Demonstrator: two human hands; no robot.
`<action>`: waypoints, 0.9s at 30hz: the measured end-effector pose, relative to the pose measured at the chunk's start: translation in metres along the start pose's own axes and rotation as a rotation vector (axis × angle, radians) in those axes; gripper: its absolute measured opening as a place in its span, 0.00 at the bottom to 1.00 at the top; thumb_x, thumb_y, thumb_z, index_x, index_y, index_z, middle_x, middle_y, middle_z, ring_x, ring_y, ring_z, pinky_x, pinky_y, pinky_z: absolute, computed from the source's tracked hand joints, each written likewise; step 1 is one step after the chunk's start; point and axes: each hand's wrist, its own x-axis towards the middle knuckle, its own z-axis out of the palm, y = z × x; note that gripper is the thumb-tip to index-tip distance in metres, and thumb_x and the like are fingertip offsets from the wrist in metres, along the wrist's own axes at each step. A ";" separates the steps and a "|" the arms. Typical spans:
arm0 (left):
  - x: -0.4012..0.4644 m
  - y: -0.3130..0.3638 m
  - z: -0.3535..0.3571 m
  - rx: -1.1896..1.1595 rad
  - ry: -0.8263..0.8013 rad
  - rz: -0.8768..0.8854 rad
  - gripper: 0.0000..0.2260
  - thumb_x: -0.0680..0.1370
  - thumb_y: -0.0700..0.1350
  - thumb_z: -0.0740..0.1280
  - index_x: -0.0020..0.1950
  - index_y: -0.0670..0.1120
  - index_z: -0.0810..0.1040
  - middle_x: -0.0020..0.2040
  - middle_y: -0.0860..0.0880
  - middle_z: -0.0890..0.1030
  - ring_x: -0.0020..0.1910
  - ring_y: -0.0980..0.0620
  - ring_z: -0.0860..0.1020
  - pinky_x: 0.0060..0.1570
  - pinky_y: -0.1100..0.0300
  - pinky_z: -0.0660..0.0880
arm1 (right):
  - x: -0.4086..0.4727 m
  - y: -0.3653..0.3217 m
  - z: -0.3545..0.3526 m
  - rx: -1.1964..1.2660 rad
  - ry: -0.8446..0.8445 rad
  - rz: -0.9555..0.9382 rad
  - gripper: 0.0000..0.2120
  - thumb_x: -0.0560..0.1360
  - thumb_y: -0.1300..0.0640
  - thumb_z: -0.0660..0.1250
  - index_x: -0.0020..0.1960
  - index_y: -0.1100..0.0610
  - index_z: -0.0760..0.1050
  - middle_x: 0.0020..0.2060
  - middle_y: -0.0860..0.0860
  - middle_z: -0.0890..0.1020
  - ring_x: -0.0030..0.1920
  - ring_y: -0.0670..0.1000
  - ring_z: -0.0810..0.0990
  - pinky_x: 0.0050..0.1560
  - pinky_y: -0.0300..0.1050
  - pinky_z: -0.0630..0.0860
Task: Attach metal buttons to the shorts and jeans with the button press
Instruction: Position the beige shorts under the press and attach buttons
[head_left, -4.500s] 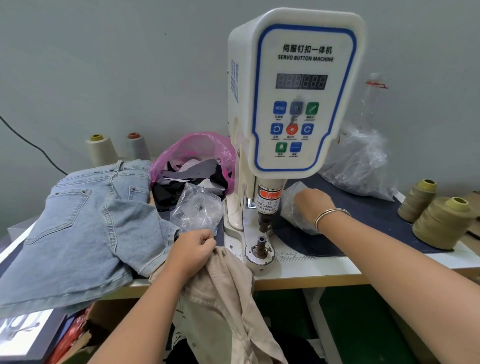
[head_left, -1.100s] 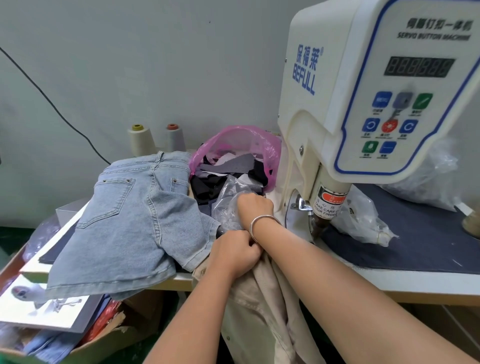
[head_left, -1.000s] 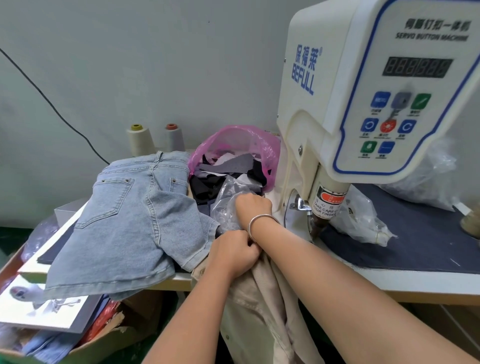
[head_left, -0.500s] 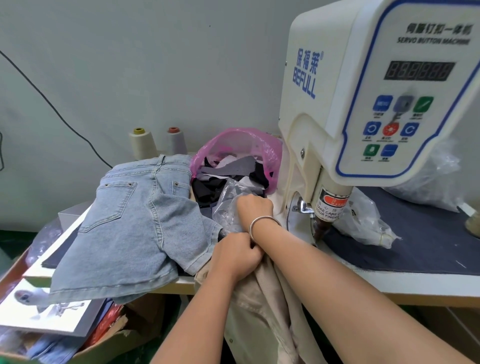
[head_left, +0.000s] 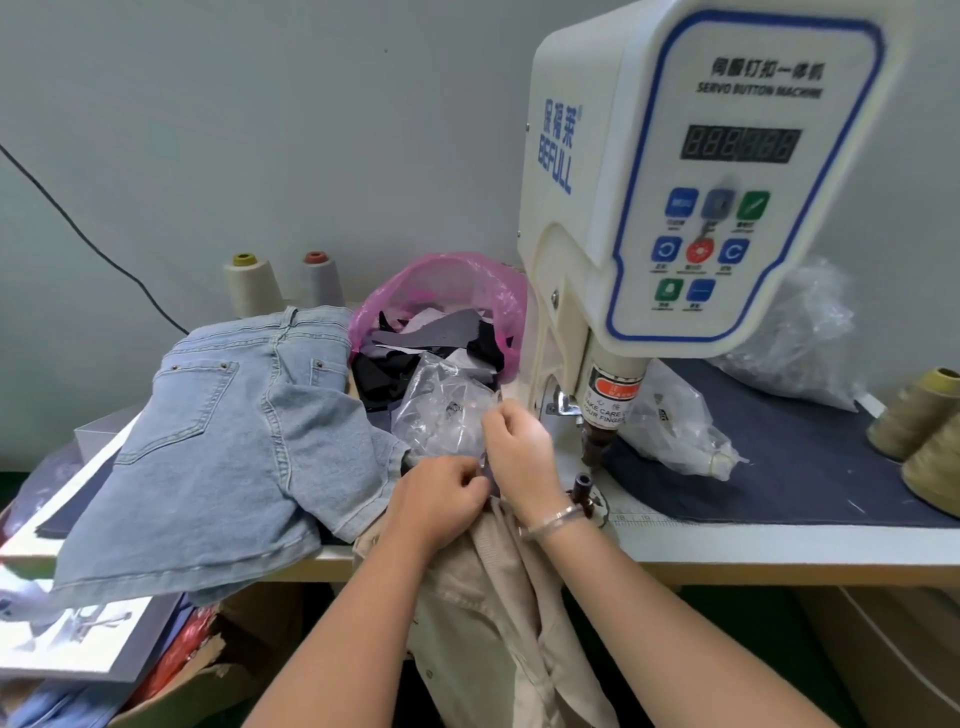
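The white servo button press (head_left: 675, 171) stands at the right, its ram (head_left: 597, 441) above the small lower die (head_left: 582, 480). My left hand (head_left: 441, 499) grips the beige shorts (head_left: 498, 613), which hang over the table's front edge. My right hand (head_left: 519, 452), a bangle on its wrist, has its fingers curled at the mouth of a clear plastic bag (head_left: 441, 410) left of the press; what the fingertips pinch is too small to tell. Light blue denim shorts (head_left: 234, 441) lie piled at the left.
A pink bag of fabric scraps (head_left: 447, 291) sits behind the clear bag. Two thread cones (head_left: 249, 286) stand at the wall, olive cones (head_left: 914, 415) at the right. More clear bags (head_left: 680, 426) lie on a dark cloth (head_left: 805, 483). Boxes sit below at left.
My right hand has drawn back out of the clear bag toward me, fingers now curled at its mouth. The view has shifted right, showing the lower die. My left hand still holds the beige shorts.
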 end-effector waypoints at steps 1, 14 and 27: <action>0.000 0.000 0.000 0.003 0.006 0.002 0.15 0.68 0.55 0.56 0.35 0.46 0.75 0.32 0.51 0.78 0.39 0.48 0.76 0.37 0.54 0.69 | -0.011 -0.001 -0.006 0.060 -0.029 0.024 0.13 0.75 0.61 0.60 0.32 0.61 0.65 0.28 0.53 0.69 0.33 0.49 0.68 0.37 0.46 0.66; 0.000 -0.002 0.002 -0.028 0.022 -0.017 0.09 0.66 0.52 0.56 0.29 0.49 0.67 0.26 0.52 0.71 0.32 0.51 0.72 0.34 0.56 0.65 | -0.060 0.016 -0.129 0.570 -0.094 0.324 0.10 0.63 0.60 0.74 0.43 0.61 0.79 0.44 0.60 0.85 0.46 0.54 0.85 0.40 0.40 0.81; -0.001 0.002 0.000 -0.039 0.023 -0.032 0.10 0.65 0.51 0.56 0.29 0.46 0.68 0.26 0.52 0.70 0.33 0.50 0.71 0.36 0.54 0.68 | -0.024 0.019 -0.126 -0.018 -0.223 0.124 0.03 0.72 0.56 0.72 0.40 0.51 0.82 0.28 0.42 0.80 0.30 0.36 0.75 0.32 0.30 0.70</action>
